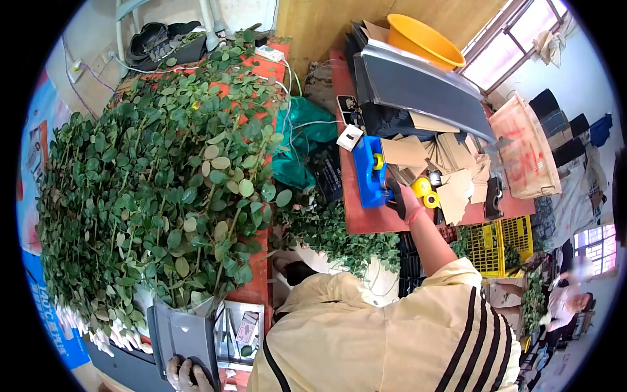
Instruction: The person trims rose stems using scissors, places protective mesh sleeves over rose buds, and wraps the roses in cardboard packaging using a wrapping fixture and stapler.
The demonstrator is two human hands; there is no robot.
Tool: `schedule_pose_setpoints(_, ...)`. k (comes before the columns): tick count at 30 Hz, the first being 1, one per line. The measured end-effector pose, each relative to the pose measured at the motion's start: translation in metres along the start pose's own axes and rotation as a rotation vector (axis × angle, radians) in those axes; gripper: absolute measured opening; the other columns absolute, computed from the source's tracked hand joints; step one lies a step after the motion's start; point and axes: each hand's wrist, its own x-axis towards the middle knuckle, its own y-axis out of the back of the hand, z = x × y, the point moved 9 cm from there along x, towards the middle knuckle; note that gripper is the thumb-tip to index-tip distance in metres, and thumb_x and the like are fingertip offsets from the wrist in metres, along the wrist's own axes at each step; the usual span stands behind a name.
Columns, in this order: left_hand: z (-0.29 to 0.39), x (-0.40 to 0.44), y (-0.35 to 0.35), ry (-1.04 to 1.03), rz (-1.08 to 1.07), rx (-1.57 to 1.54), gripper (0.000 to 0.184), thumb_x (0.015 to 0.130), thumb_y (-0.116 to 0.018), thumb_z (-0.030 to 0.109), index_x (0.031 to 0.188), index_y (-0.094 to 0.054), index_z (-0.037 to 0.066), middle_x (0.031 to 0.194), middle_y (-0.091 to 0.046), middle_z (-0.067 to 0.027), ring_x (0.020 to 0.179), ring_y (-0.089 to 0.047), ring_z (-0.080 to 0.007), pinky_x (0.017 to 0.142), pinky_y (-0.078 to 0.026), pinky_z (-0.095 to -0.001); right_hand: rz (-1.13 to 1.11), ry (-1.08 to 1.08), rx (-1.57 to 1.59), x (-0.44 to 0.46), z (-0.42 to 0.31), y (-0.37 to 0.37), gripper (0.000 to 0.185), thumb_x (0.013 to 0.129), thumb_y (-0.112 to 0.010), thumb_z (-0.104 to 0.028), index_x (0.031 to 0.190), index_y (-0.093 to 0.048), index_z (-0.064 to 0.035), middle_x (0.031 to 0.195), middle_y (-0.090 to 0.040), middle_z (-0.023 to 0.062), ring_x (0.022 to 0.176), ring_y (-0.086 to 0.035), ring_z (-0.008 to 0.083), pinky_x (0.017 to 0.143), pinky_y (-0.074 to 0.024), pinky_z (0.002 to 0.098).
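At the bottom left, my left hand [186, 375], in a pale glove, presses bent fingers on a dark grey wrapping sheet [184, 333]. The sheet stands at the near end of a big pile of leafy green stems [157, 196]. My right hand [403, 201], in a dark fingerless-looking glove, reaches to the near side of a blue tape dispenser [370, 173] on the red table. Its fingers bend together there; anything between them is hidden. A yellow tape roll [378, 161] sits in the dispenser. Loose yellow tape rolls [426, 193] lie beside my wrist.
Brown cardboard pieces [450, 157] cover the right table [366, 222], with grey sheets [418, 85] and an orange basin [424, 42] behind. Yellow crates [486, 248] stand below. Cut foliage [353, 242] lies between the tables. Another person [567, 307] is at far right.
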Motion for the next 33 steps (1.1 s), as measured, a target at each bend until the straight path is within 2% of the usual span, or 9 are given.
schedule_pose_setpoints(3, 0.004, -0.003, 0.003, -0.044, 0.061, 0.018, 0.028, 0.085, -0.062, 0.026, 0.092, -0.066, -0.001, 0.099, -0.062, -0.0237, 0.09, -0.057, -0.0417, 0.082, -0.045, -0.0492, -0.196, 0.135, -0.114, 0.019, 0.007, -0.006, 0.023, 0.082, -0.064, -0.033, 0.093, -0.066, -0.0134, 0.086, -0.063, -0.0018, 0.072, -0.055, 0.0097, 0.061, -0.0403, 0.0224)
schedule_pose_setpoints(7, 0.004, -0.006, 0.003, -0.059, 0.095, -0.033, 0.027, 0.085, -0.063, 0.025, 0.092, -0.066, -0.001, 0.098, -0.062, -0.0229, 0.089, -0.057, -0.0414, 0.081, -0.045, -0.0491, 0.036, 0.145, 0.001, 0.003, 0.003, 0.003, 0.016, 0.08, -0.064, -0.027, 0.083, -0.067, -0.011, 0.078, -0.065, 0.0011, 0.072, -0.06, 0.0121, 0.06, -0.0442, 0.0294)
schedule_pose_setpoints(9, 0.002, -0.007, 0.004, -0.061, 0.114, -0.04, 0.026, 0.084, -0.063, 0.025, 0.092, -0.066, -0.001, 0.098, -0.062, -0.0229, 0.089, -0.057, -0.0412, 0.081, -0.046, -0.0491, 0.413, 0.48, -0.592, -0.017, -0.02, 0.025, 0.013, 0.081, -0.061, -0.022, 0.082, -0.066, -0.0091, 0.078, -0.065, 0.0065, 0.065, -0.061, 0.0153, 0.055, -0.0457, 0.031)
schedule_pose_setpoints(18, -0.002, -0.006, 0.003, 0.02, 0.128, -0.041, 0.025, 0.08, -0.066, 0.023, 0.09, -0.068, 0.001, 0.097, -0.062, -0.0237, 0.087, -0.057, -0.041, 0.081, -0.045, -0.0474, 0.056, 0.045, 0.043, -0.025, 0.039, 0.004, 0.008, 0.082, -0.054, -0.014, 0.085, -0.057, -0.0076, 0.065, -0.057, 0.0053, 0.045, -0.054, 0.0165, 0.037, -0.0396, 0.0271)
schedule_pose_setpoints(21, -0.02, -0.014, -0.006, 0.104, 0.069, -0.032, 0.026, 0.08, -0.065, 0.024, 0.092, -0.068, 0.0, 0.099, -0.062, -0.0231, 0.089, -0.058, -0.0399, 0.084, -0.045, -0.0477, 0.108, 0.055, -0.424, -0.015, 0.029, 0.014, 0.02, 0.084, -0.05, -0.019, 0.084, -0.061, -0.0023, 0.068, -0.062, 0.0102, 0.053, -0.062, 0.0183, 0.041, -0.0455, 0.0318)
schedule_pose_setpoints(23, -0.058, -0.042, -0.029, 0.175, -0.076, -0.022, 0.05, 0.075, -0.062, 0.015, 0.123, -0.052, 0.004, 0.128, -0.048, -0.0203, 0.116, -0.046, -0.038, 0.1, -0.035, -0.048, -0.184, 0.214, -1.647, -0.038, -0.011, -0.017, 0.034, 0.084, -0.047, -0.031, 0.082, -0.066, -0.0028, 0.079, -0.067, 0.0149, 0.066, -0.066, 0.025, 0.063, -0.052, 0.0386)
schedule_pose_setpoints(25, -0.018, -0.014, 0.006, 0.451, -0.012, -0.08, 0.033, 0.073, -0.062, 0.014, 0.104, -0.063, 0.001, 0.12, -0.054, -0.0206, 0.11, -0.049, -0.0384, 0.098, -0.036, -0.0433, 0.052, 0.593, -1.751, -0.059, -0.05, -0.035, 0.033, 0.081, -0.05, -0.034, 0.093, -0.068, -0.008, 0.08, -0.068, 0.015, 0.072, -0.066, 0.0311, 0.065, -0.0505, 0.042)
schedule_pose_setpoints(26, -0.027, -0.018, 0.007, 0.43, 0.062, -0.071, 0.033, 0.072, -0.061, 0.013, 0.102, -0.062, 0.0, 0.117, -0.054, -0.0202, 0.108, -0.051, -0.0361, 0.096, -0.038, -0.0419, -0.139, 0.364, -1.668, -0.055, -0.061, -0.056, 0.032, 0.08, -0.053, -0.028, 0.102, -0.065, -0.0082, 0.088, -0.067, 0.0165, 0.079, -0.065, 0.0324, 0.071, -0.0503, 0.0421)
schedule_pose_setpoints(33, -0.047, -0.054, 0.015, 0.417, 0.202, 0.111, 0.033, 0.07, -0.065, 0.025, 0.099, -0.066, 0.011, 0.112, -0.058, -0.0098, 0.111, -0.049, -0.0302, 0.096, -0.036, -0.0439, -1.394, 1.598, -1.45, -0.383, -0.069, -0.384, 0.04, 0.073, -0.06, -0.016, 0.112, -0.058, -0.0068, 0.122, -0.053, 0.0142, 0.116, -0.048, 0.0316, 0.1, -0.0375, 0.0404)
